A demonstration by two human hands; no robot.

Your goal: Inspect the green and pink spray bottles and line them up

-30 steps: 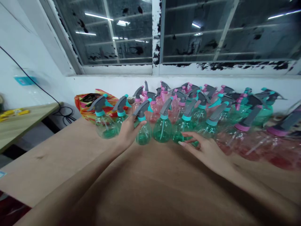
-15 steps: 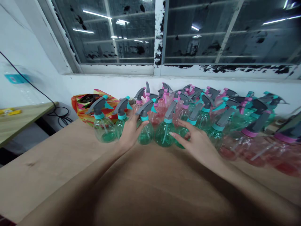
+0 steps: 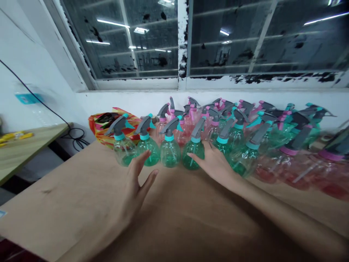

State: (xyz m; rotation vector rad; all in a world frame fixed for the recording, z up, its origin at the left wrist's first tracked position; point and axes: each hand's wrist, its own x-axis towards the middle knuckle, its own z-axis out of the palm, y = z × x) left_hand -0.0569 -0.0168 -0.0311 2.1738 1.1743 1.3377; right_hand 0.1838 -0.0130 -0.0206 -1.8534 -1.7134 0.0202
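Note:
A front row of clear green spray bottles with grey trigger heads and turquoise collars stands upright on the wooden table. My right hand [image 3: 214, 160] is closed about the right side of one green spray bottle [image 3: 191, 162], its thumb lying across the front. Its other fingers are partly hidden between this bottle and the neighbouring green bottle [image 3: 223, 145]. My left hand [image 3: 137, 183] hovers over the table in front of the row, thumb and fingers apart, with nothing in it. Nearest to it are two more green bottles [image 3: 154, 154]; another green bottle [image 3: 170, 156] stands between the hands.
Pink spray bottles [image 3: 294, 176] line the right, with more pink and green ones behind the front row. A red-and-yellow plastic bag [image 3: 95, 127] sits at the back left. A side table [image 3: 35, 142] with yellow items and a black cable [image 3: 77, 136] are at left.
My left hand has drawn back from the bottles, toward me and to the left. My right hand has shifted slightly left onto the green spray bottle. The view has moved a little.

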